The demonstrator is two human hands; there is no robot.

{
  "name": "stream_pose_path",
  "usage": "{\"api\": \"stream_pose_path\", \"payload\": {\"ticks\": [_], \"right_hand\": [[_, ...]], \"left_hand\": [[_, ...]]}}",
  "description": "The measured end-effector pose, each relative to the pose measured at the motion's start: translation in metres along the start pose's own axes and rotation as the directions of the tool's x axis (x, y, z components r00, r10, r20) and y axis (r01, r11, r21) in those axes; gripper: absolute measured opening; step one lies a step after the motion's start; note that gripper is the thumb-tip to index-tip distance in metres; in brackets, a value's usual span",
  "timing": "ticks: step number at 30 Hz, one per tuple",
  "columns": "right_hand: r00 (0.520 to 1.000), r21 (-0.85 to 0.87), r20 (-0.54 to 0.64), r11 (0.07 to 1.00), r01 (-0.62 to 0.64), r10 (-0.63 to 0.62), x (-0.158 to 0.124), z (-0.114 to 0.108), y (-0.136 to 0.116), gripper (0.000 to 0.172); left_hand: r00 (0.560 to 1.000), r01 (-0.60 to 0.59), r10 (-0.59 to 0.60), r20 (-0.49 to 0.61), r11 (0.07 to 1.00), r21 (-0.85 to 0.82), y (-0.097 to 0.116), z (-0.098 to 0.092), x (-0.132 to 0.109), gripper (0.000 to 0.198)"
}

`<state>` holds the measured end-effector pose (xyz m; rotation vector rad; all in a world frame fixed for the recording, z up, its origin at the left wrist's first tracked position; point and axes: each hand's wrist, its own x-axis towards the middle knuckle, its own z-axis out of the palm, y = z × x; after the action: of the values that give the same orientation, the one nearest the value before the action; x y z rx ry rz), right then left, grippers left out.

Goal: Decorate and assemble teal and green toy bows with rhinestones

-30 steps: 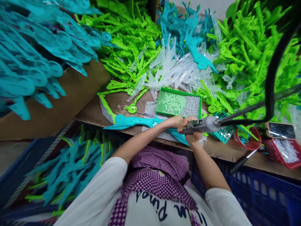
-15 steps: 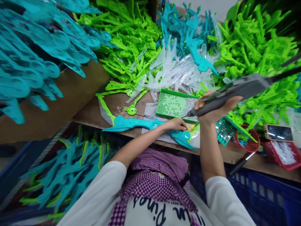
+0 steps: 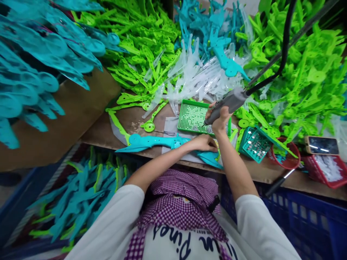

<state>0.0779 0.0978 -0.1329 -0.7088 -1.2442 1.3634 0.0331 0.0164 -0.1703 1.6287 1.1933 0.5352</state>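
Note:
My right hand [image 3: 220,121] grips a grey powered screwdriver [image 3: 229,103] hanging on a black cable; its tip points down into a green tray of small screws [image 3: 189,117]. My left hand [image 3: 202,142] rests with fingers curled on a long teal plastic toy part [image 3: 151,141] that lies across the wooden bench [image 3: 130,122], pressing it near its right end. A thin hand screwdriver [image 3: 166,132] lies just behind the teal part.
Heaps of green [image 3: 298,65], teal [image 3: 40,61] and clear [image 3: 195,77] plastic parts crowd the bench. A second small tray of screws [image 3: 256,145], red baskets [image 3: 328,169] and a phone [image 3: 322,145] sit at right. Blue crates [image 3: 303,216] stand below; assembled parts [image 3: 78,195] fill the left one.
My right hand lifted the powered screwdriver off the teal part, swung it up and right, then brought its tip down into the green screw tray. My left hand stayed on the teal part.

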Motion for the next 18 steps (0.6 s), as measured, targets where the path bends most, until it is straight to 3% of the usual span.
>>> {"api": "stream_pose_path", "payload": {"ticks": [11,15,18], "right_hand": [[0.999,0.004,0.030,1.000,0.025,-0.025,-0.001,0.003,0.003,0.053],[1.000,-0.003,0.023,1.000,0.021,-0.021,0.001,0.005,-0.003,0.055],[0.999,0.035,-0.004,0.998,0.053,-0.053,0.006,0.003,-0.022,0.059]], "left_hand": [[0.975,0.182,-0.168,-0.144,0.979,0.090,0.004,0.006,0.012,0.031],[0.982,0.166,-0.159,-0.105,0.984,0.062,0.004,0.005,0.012,0.029],[0.987,0.142,-0.139,-0.078,0.989,0.044,0.000,0.005,0.012,0.027]]}}
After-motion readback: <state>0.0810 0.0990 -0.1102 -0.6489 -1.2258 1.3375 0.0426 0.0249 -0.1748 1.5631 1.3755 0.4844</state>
